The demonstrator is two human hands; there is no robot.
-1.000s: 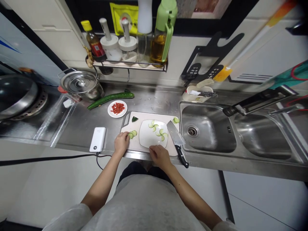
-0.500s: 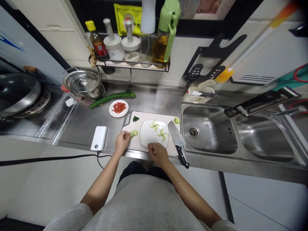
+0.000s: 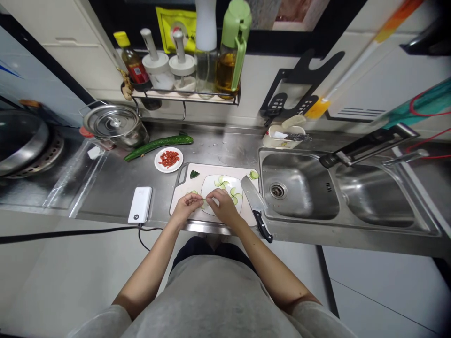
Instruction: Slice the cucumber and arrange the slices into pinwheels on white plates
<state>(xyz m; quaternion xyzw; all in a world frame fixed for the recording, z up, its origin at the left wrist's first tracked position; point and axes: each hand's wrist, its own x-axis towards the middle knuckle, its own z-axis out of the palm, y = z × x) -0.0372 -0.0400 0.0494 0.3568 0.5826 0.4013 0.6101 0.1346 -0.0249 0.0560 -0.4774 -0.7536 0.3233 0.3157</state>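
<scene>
My left hand (image 3: 185, 209) and my right hand (image 3: 224, 207) meet over the near left edge of a white plate (image 3: 208, 182). Pinched between their fingertips is a thin cucumber slice (image 3: 205, 201), partly covered by the fingers. On the plate lie cucumber slices (image 3: 235, 195) in curved groups. The plate rests on a pale cutting board (image 3: 178, 199). Behind my left hand a few more slices are partly hidden on the board. A dark green cucumber end (image 3: 194, 174) sits at its far left. A kitchen knife (image 3: 254, 197) lies along the right side, handle toward me.
A white dish of chopped red pieces (image 3: 169, 159) stands behind the board, beside a whole cucumber (image 3: 158, 147). Left are a white power bank (image 3: 140, 205) with a cable and a lidded steel pot (image 3: 114, 124). A double sink (image 3: 299, 188) is to the right.
My left hand has moved right from the slices on the board, bringing one to the plate. My right hand has lifted over the plate to meet it. The camera view has shifted slightly.
</scene>
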